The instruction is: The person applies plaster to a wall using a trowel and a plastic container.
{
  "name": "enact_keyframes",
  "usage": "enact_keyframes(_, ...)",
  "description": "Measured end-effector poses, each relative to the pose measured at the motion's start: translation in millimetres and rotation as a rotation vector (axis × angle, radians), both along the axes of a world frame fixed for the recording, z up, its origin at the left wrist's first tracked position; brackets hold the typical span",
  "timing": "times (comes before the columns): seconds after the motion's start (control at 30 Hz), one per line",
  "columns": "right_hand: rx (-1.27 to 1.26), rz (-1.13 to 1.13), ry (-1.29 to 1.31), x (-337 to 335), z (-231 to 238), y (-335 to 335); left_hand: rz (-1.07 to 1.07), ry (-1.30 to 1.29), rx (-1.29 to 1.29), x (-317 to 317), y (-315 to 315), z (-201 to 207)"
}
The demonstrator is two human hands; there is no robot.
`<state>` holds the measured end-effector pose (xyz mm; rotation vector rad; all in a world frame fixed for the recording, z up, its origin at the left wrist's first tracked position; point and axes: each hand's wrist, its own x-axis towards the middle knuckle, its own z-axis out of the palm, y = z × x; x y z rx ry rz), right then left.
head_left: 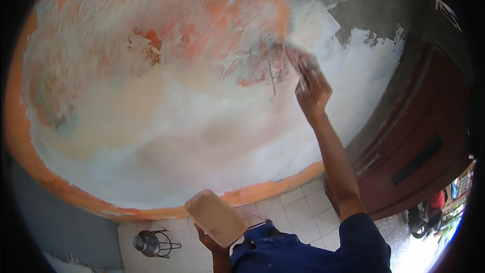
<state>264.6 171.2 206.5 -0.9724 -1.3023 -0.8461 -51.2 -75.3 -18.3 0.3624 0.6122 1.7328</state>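
Plaster [166, 156] could gouge if our right hand [314, 90] tilts its gripped tool [293, 58], perhaps a scraper, while our left hand [208, 240] grips the tan tray [217, 217].

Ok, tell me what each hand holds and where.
Left hand: tan tray, by its lower-left edge. Right hand: blurred flat tool; exact hold unclear.

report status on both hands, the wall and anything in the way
Left hand holding tan tray. Right hand at wall, gripping blurred flat tool. Wall patchy white and orange, grey at upper right. Nothing seen blocking right hand.
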Motion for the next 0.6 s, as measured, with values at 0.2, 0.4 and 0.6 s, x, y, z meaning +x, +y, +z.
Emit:
enact_keyframes(0.2,0.05,-0.071,-0.109,-47,-20,32,0.03,-0.062,-0.037,9,0,17)
enact_keyframes(0.4,-0.271,0.028,-0.131,-58,-152,-1,-0.089,-0.229,0.021,-17,-2,-25)
enact_keyframes(0.6,-0.169,0.073,0.016,-59,-24,-25,0.003,0.092,0.052,-16,-2,7)
